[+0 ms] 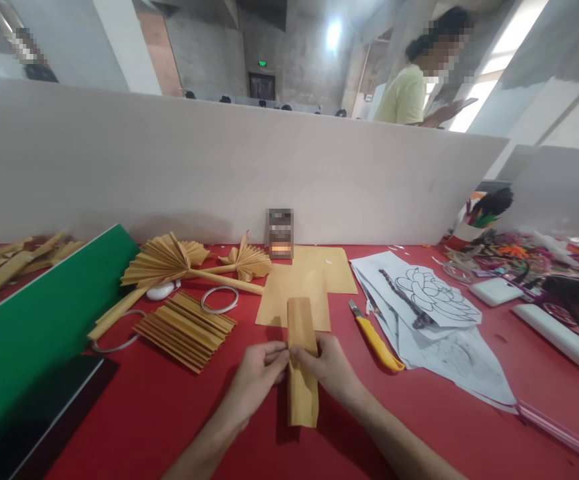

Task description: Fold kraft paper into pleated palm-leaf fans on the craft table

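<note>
A narrow folded strip of tan paper [302, 393] stands lengthwise between my hands, above the red table. My left hand [264, 367] pinches its left edge with thumb and fingertips. From the right, my right hand [333, 363] grips it, the thumb pressed on the front face and the fingers behind, partly hidden. Just beyond lie flat tan paper sheets [269, 303]. To the left rests a pleated tan paper piece [186, 333]. A yellow utility knife [376, 343] lies to the right of my right hand.
Pleated paper fans [162, 263] lie at the back left, beside wire rings [219, 300] and a green board [54, 340]. White sheets with a flower drawing [436, 297] are at right, near white devices [559, 337]. A white partition [194, 170] borders the back; a person [404, 97] stands beyond.
</note>
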`<action>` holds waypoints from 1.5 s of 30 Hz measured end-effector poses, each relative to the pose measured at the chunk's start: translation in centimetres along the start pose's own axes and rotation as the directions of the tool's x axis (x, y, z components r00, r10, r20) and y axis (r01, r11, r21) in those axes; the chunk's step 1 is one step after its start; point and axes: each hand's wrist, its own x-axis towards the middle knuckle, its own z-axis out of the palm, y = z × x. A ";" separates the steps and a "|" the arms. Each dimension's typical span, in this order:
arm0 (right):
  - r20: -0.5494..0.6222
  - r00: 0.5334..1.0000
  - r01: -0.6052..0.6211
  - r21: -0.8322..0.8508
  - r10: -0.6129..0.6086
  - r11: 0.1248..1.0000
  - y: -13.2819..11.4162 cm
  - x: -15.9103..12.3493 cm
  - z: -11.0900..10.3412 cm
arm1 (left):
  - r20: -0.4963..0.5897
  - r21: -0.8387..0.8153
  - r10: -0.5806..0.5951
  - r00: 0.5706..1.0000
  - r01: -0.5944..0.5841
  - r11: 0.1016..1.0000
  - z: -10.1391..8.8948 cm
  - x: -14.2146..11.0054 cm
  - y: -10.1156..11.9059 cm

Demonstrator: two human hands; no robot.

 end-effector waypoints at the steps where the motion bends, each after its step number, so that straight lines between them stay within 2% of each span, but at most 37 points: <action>1: -0.005 1.000 -0.004 -0.001 0.004 1.000 0.0 0.0 0.0 | -0.008 0.001 -0.005 1.000 0.005 1.000 0.0 -0.1 0.1; 7: -0.031 0.999 -0.020 0.001 0.020 1.000 -0.3 -0.2 -0.1 | -0.018 -0.037 -0.020 1.000 0.019 0.999 -0.2 -0.1 0.1; 12: -0.030 0.999 -0.023 -0.023 0.023 0.999 -0.3 -0.2 0.0 | -0.070 -0.036 -0.026 0.997 0.024 0.999 -0.2 0.0 -0.1; 18: -0.027 1.000 -0.005 -0.076 0.003 0.997 0.4 -0.1 -0.5 | -0.014 -0.017 -0.031 0.999 0.031 0.999 0.0 -0.4 0.7; 28: 0.075 0.997 -0.020 -0.003 0.020 1.000 0.0 0.2 -1.3 | 0.018 0.015 -0.041 0.999 0.041 0.999 -0.3 -0.2 0.6; 38: 0.056 0.998 -0.040 -0.021 0.041 0.999 -0.3 0.0 -1.2 | 0.143 0.006 0.002 0.990 -0.003 1.000 -0.4 0.0 0.3; 45: 0.048 0.998 -0.030 -0.063 0.033 0.998 -0.2 0.1 -1.3 | 0.134 -0.006 0.016 0.991 -0.015 1.000 -0.1 -0.3 0.8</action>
